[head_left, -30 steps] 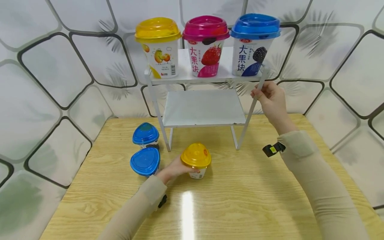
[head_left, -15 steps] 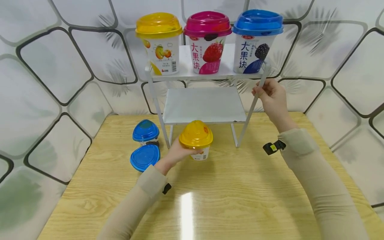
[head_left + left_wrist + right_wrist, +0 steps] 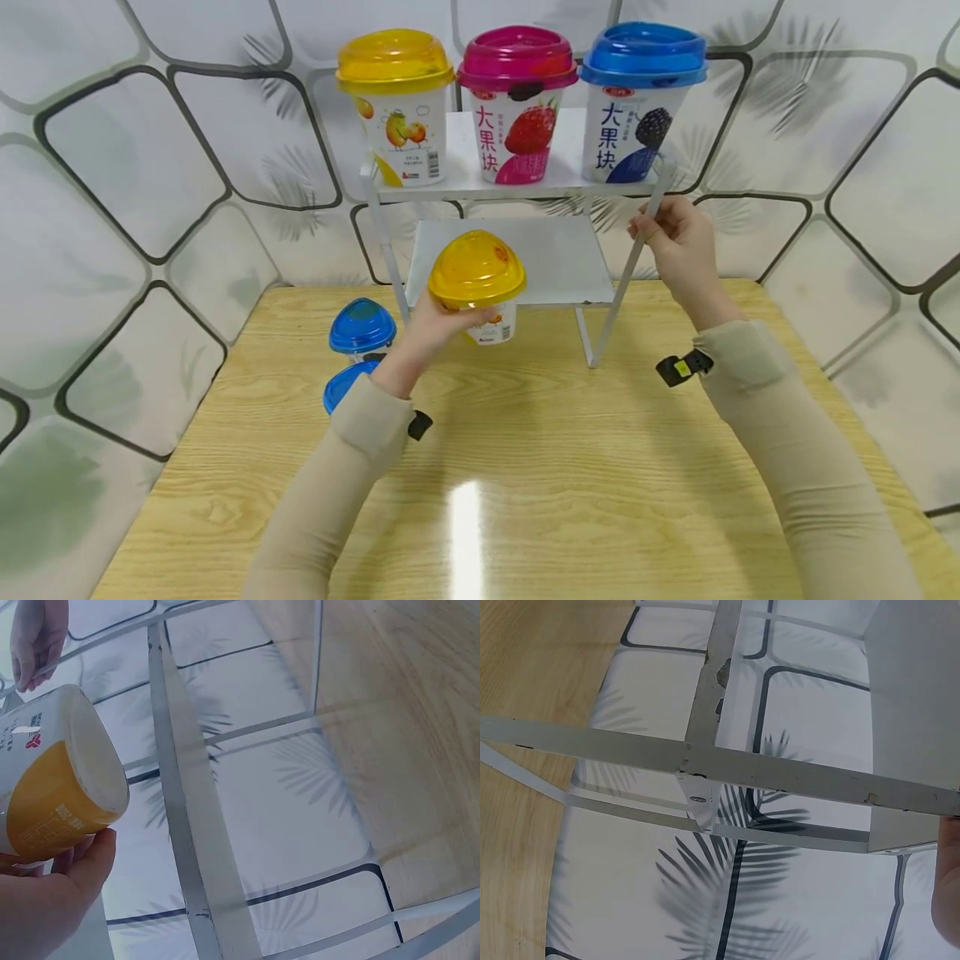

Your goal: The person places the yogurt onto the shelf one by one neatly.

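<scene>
Yellow cup sits in the grasp of the left hand, thumb across its front. It is held in the air above the table, in front of the lower shelf; the left wrist view shows its base off any surface. The right hand grips the right front leg of the rack, just below the top shelf. Upright in a row on that top shelf stand a second yellow cup, a pink cup and a blue cup, the last beside the gripped leg. On the table, left of the rack, stands a blue-lidded cup; nearer lies another blue lid, partly hidden by the left sleeve. Behind is a patterned wall.
</scene>
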A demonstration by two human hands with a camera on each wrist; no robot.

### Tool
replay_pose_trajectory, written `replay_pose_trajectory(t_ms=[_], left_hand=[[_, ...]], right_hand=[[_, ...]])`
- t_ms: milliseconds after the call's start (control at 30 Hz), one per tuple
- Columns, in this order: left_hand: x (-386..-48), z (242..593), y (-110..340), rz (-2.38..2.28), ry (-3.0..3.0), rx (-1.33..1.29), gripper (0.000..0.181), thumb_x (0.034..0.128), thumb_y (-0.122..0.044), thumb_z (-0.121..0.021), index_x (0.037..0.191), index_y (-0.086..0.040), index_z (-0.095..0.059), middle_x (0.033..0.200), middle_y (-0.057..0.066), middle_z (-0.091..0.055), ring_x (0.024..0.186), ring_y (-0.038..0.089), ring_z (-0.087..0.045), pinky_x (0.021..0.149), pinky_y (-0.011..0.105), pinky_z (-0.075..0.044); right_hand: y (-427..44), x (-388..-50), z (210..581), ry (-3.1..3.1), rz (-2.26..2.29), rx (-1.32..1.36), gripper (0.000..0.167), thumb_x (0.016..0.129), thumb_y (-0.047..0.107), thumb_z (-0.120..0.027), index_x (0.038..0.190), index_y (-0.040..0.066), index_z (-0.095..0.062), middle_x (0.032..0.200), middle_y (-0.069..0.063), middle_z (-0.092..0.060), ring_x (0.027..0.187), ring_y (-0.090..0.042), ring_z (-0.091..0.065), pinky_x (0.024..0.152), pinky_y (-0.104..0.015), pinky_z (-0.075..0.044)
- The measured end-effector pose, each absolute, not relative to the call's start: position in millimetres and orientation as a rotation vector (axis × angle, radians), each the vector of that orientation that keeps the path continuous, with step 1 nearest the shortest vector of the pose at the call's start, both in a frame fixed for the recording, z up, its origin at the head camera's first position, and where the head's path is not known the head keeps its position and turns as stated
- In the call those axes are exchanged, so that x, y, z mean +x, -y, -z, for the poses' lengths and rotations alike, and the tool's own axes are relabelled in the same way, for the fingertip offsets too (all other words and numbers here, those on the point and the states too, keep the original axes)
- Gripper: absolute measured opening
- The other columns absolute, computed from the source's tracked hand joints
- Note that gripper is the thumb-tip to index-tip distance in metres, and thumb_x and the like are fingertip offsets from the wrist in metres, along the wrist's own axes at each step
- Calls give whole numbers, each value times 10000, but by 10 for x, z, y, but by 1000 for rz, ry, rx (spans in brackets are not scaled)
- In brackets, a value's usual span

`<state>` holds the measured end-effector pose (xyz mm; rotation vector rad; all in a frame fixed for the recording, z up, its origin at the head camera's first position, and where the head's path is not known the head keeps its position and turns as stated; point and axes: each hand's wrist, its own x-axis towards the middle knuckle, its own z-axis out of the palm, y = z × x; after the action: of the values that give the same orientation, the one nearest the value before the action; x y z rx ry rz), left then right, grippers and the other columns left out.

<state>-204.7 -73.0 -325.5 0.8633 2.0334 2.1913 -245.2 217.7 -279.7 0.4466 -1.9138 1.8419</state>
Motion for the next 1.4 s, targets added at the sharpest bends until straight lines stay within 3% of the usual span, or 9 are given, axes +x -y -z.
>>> replay_pose_trajectory(t_ms=[300,533,733,867,1033,1400], left_hand=[[-2068,3011,603,-2135,-2161,537,517,798,-120,-652,1252,-136,-406,1187,32,-480,1072,186,-448,925,371,-345],[-2411,3211,436,-2186,-2255,491,616,718,-137,-739,1241,-172,-415,1159,-10,-501,1053,133,-465,902,303,-370],[-2425,3089,307,-2188,-2300,562,622,696,-43,-734,1232,-96,-422,1147,44,-512,1046,159,-476,899,289,-367],[-2417,3030,260,-2169,-2339,596,608,695,-14,-719,1225,-49,-423,1135,79,-518,1025,175,-486,883,282,-377],[-2410,3022,264,-2130,-2331,513,640,728,-34,-698,1271,-61,-360,1193,78,-471,1080,172,-444,920,309,-346],[-2394,3188,308,-2083,-2398,361,688,747,-131,-709,1291,-62,-293,1191,84,-400,1101,201,-375,923,362,-340]], right_hand=[[-2187,-2463,2787,1891,-1868,455,70,832,-103,-515,859,-46,-545,732,-39,-594,703,-130,-587,688,-191,-477],[-2188,-2463,2814,1912,-1849,432,69,832,-100,-520,861,-43,-546,724,-27,-595,695,-129,-594,677,-184,-477],[-2190,-2468,2824,1911,-1846,440,48,833,-103,-516,879,-97,-523,731,-34,-594,699,-130,-591,683,-193,-480],[-2187,-2477,2814,1920,-1817,440,49,830,-107,-518,861,-71,-529,724,-24,-595,693,-120,-590,680,-192,-478],[-2177,-2476,2803,1917,-1812,436,111,831,-112,-511,839,-7,-545,721,-18,-596,687,-119,-587,674,-190,-476],[-2184,-2463,2801,1928,-1809,436,107,833,-107,-513,844,-6,-546,727,-22,-593,695,-142,-588,681,-193,-477]])
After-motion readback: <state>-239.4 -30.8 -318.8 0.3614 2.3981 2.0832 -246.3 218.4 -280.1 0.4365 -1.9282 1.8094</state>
